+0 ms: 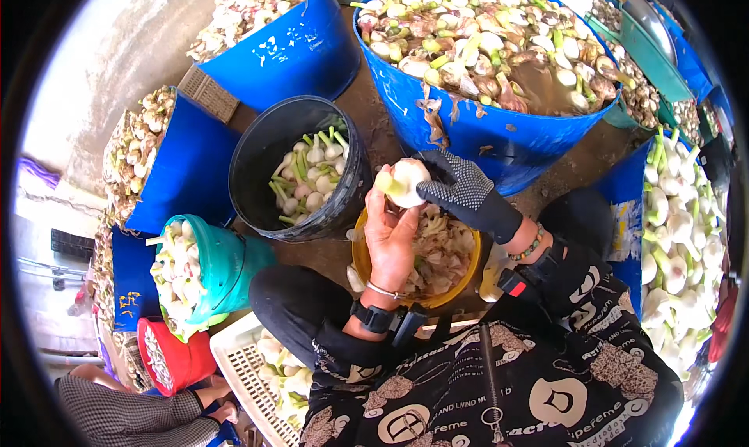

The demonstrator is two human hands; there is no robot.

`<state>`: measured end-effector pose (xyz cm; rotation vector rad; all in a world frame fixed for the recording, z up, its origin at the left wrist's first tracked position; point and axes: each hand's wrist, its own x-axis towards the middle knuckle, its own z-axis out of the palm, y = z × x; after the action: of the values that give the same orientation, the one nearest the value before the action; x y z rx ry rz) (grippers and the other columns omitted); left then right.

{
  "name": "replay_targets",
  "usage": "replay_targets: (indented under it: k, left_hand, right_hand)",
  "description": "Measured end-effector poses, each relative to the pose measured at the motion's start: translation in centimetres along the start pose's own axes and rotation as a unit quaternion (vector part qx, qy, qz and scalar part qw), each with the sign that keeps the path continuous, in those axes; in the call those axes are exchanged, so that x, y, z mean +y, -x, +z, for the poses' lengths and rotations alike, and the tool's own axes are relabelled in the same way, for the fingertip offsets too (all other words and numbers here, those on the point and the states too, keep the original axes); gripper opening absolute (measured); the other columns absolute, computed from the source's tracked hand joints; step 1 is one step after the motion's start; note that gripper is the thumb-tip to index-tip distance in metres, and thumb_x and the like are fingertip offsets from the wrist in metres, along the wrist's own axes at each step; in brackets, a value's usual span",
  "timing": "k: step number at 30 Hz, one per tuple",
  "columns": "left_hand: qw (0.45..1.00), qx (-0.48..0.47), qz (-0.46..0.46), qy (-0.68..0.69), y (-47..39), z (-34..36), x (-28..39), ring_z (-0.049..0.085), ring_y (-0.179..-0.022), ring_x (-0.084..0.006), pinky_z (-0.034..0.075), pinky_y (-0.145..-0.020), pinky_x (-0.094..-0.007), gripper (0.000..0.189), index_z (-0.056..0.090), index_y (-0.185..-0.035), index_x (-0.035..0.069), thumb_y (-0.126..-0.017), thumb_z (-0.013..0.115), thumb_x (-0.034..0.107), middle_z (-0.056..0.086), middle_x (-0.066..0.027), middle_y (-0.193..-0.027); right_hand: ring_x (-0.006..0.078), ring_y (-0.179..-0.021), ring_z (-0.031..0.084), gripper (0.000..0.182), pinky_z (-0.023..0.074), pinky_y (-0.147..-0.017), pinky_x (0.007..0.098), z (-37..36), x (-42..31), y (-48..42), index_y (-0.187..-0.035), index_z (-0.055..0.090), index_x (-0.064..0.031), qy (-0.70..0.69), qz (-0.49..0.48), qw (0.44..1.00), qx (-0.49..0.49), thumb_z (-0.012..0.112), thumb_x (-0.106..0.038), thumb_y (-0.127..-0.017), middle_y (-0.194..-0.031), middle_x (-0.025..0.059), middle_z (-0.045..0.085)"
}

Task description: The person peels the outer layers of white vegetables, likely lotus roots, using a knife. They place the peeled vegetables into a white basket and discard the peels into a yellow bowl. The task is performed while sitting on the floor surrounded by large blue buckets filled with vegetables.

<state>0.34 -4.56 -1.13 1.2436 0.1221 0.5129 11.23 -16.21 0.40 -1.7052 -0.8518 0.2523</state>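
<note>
Between my hands is a white garlic bulb [411, 181] with a short pale green stem stub pointing to the left. My bare left hand [393, 230] grips it from below and the left. My right hand [462, 184], in a black glove with light dots, holds the bulb's right side; the glove hides some of its fingertips. Right below my hands stands a yellow bucket [477, 257] with papery garlic skins [445, 254] in it. Left of my hands, a black bucket [246, 172] holds several white bulbs with green stems [313, 178].
A large blue tub [468, 125] of garlic in brownish water stands ahead. More blue tubs [292, 49] of garlic are at the left and right. Nearby are a teal bucket [225, 271], a red bucket [190, 359] and a white crate [240, 359]. Another person's hands [222, 403] show at lower left.
</note>
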Motion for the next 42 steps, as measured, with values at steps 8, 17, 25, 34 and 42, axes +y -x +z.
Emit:
replay_targets:
  k: [8, 17, 25, 34, 42]
  left_hand:
    - [0.995, 0.026, 0.047, -0.081, -0.1, 0.4, -0.8, 0.052, -0.110, -0.0180, 0.048, -0.094, -0.0315, 0.063, 0.043, -0.123, 0.007, -0.071, 0.072, -0.014, 0.039, -0.0041, -0.117]
    - [0.999, 0.037, 0.029, 0.001, -0.7, 0.2, -0.2, 0.048, -0.114, -0.0168, 0.043, -0.098, -0.0321, 0.064, 0.037, -0.125, 0.010, -0.074, 0.067, -0.015, 0.043, -0.0034, -0.119]
    - [0.995, 0.057, 0.033, 0.076, -0.5, 1.1, 0.7, 0.050, -0.112, -0.0148, 0.045, -0.093, -0.0294, 0.056, 0.036, -0.130, 0.009, -0.083, 0.062, -0.008, 0.048, -0.0055, -0.123]
    - [0.998, -0.036, 0.040, 0.038, -1.0, -2.1, 1.8, 0.049, -0.118, -0.0222, 0.038, -0.101, -0.0367, 0.026, 0.063, -0.109, 0.001, -0.083, 0.058, 0.000, 0.057, -0.0140, -0.118]
    - [0.979, -0.092, -0.016, 0.178, -1.4, -3.0, 3.4, 0.049, -0.122, -0.0320, 0.038, -0.104, -0.0414, 0.042, 0.065, -0.106, 0.000, -0.072, 0.066, 0.024, 0.050, -0.0258, -0.131]
  right_hand:
    - [0.0366, -0.099, 0.061, 0.043, 0.0475, -0.087, 0.0397, 0.1, 1.1, 0.5, -0.116, 0.056, 0.0011, 0.023, -0.039, 0.999, 0.012, 0.065, -0.025, -0.083, -0.106, 0.0200, 0.064]
    - [0.0156, -0.086, 0.062, 0.028, 0.0503, -0.077, 0.0315, -1.8, -2.4, 0.8, -0.106, 0.059, -0.0016, -0.100, 0.025, 0.994, -0.039, 0.068, -0.015, -0.083, -0.096, 0.0096, 0.066]
    - [0.0350, -0.078, 0.061, 0.016, 0.0496, -0.070, 0.0378, 0.7, -1.5, 1.1, -0.090, 0.057, -0.0031, 0.157, -0.150, 0.973, 0.074, 0.067, -0.012, -0.081, -0.085, 0.0152, 0.061]
    - [0.0344, -0.073, 0.062, 0.012, 0.0501, -0.063, 0.0393, -1.9, -1.0, -1.1, -0.091, 0.059, -0.0024, 0.111, -0.144, 0.981, 0.071, 0.059, -0.002, -0.079, -0.081, 0.0172, 0.061]
    - [0.0355, -0.079, 0.063, 0.022, 0.0513, -0.071, 0.0429, -2.6, 0.8, -1.9, -0.101, 0.061, -0.0019, 0.332, -0.113, 0.935, 0.049, 0.060, -0.013, -0.082, -0.092, 0.0189, 0.064]
